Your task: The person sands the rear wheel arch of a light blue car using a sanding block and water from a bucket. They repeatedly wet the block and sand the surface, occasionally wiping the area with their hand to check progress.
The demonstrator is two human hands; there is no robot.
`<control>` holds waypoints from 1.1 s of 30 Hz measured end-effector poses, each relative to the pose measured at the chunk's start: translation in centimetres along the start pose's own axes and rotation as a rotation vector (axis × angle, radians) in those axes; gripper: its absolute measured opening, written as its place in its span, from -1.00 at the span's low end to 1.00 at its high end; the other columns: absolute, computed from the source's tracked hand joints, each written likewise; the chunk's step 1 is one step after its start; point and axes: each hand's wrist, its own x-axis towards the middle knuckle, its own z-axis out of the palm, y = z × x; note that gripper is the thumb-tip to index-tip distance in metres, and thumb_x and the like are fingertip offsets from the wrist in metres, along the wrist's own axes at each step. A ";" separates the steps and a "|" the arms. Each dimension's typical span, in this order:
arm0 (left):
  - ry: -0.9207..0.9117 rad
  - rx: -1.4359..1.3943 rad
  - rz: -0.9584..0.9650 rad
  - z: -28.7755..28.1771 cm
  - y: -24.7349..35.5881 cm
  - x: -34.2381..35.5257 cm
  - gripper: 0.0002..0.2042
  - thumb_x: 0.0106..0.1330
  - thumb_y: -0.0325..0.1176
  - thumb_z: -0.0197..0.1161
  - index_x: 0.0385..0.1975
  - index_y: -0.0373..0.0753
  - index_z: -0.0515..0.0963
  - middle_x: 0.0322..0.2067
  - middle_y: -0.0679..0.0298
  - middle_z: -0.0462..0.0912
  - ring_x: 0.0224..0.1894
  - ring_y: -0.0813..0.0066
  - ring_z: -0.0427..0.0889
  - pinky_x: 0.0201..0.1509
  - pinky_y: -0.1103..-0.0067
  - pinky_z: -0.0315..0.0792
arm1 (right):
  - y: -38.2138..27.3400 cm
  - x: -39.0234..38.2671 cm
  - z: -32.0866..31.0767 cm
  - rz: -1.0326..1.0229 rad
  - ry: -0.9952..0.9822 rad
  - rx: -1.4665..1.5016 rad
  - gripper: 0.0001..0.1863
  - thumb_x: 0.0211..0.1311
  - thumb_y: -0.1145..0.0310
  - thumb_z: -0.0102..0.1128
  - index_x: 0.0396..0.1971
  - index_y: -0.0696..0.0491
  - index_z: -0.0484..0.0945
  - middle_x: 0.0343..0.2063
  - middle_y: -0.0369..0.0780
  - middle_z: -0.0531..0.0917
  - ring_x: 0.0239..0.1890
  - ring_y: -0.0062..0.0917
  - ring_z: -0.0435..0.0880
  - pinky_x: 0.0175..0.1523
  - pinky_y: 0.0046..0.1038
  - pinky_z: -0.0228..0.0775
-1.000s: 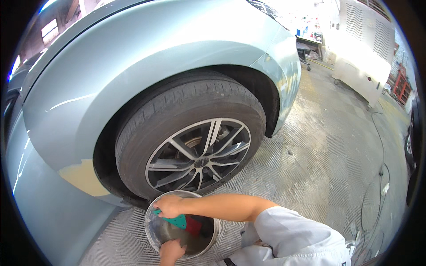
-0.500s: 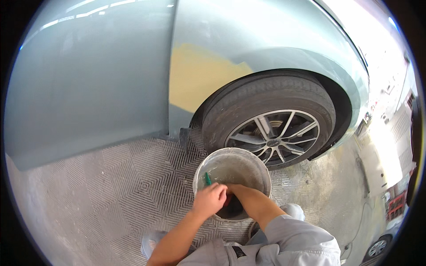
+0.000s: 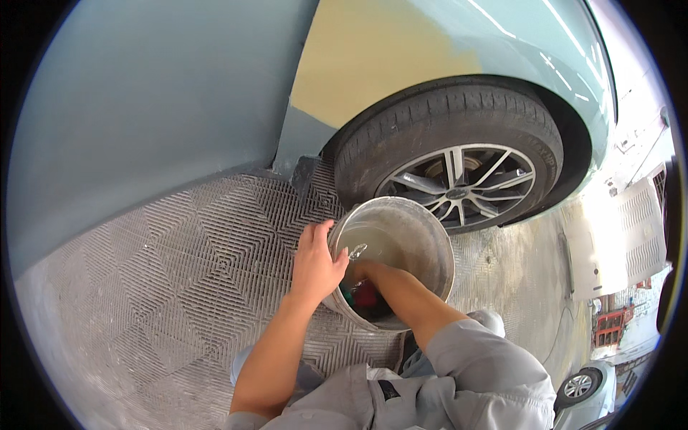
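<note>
Left hand (image 3: 314, 259): thumb (image 3: 342, 260) spread from fingers (image 3: 312, 233); right forearm (image 3: 412, 297) slanting inward, right hand (image 3: 363, 271) mostly hidden.

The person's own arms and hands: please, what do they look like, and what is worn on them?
The left hand is bare, with no ring or watch visible. The right hand is mostly hidden; the part that shows looks bare. Both forearms are bare below short grey sleeves; the right one is loose and creased.
</note>
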 end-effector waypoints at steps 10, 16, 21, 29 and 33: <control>-0.207 0.051 -0.144 -0.6 -0.5 0.9 -0.41 0.08 -0.47 0.27 0.19 -0.31 0.29 0.07 0.03 0.43 0.12 0.12 0.46 0.20 0.36 0.36 | -0.9 -0.6 -0.3 0.194 -0.172 0.211 -0.66 0.08 0.18 0.15 -0.27 0.12 0.65 -0.29 -0.09 0.68 -0.29 -0.33 0.66 -0.10 -0.22 0.47; -0.238 0.056 -0.192 -0.8 0.5 1.3 -0.42 0.09 -0.50 0.22 0.20 -0.29 0.30 0.08 0.04 0.44 0.10 0.13 0.49 0.19 0.37 0.39 | -1.1 2.5 -2.2 0.209 -0.076 1.289 -0.66 0.11 0.19 0.15 -0.26 0.14 0.64 -0.30 -0.15 0.69 -0.30 -0.34 0.67 -0.11 -0.28 0.48; -0.218 0.124 -0.172 -0.8 0.4 0.5 -0.44 0.13 -0.46 0.25 0.19 -0.31 0.30 0.06 -0.02 0.43 0.07 0.07 0.50 0.15 0.36 0.41 | -3.0 3.7 -3.2 0.109 -0.255 1.504 -0.69 0.13 0.28 0.14 -0.18 0.13 0.61 -0.24 -0.13 0.69 -0.18 -0.31 0.67 -0.03 -0.29 0.47; -0.100 0.154 -0.020 0.5 0.9 0.6 -0.46 0.09 -0.44 0.25 0.13 -0.33 0.31 0.00 -0.04 0.40 0.01 -0.07 0.48 0.10 0.24 0.41 | -5.1 3.6 -3.3 -0.321 0.052 0.773 -0.68 0.11 0.32 0.15 -0.13 0.11 0.59 -0.21 -0.11 0.68 -0.12 -0.29 0.66 0.02 -0.28 0.45; 0.078 0.143 0.185 1.7 1.6 1.0 -0.58 0.08 -0.48 0.26 -0.01 -0.32 0.42 -0.09 0.05 0.46 -0.04 0.04 0.50 0.07 0.30 0.41 | -5.8 -0.6 -6.8 -0.495 0.343 0.270 -0.67 0.10 0.34 0.16 -0.11 0.09 0.57 -0.19 -0.10 0.68 -0.09 -0.28 0.65 0.05 -0.27 0.44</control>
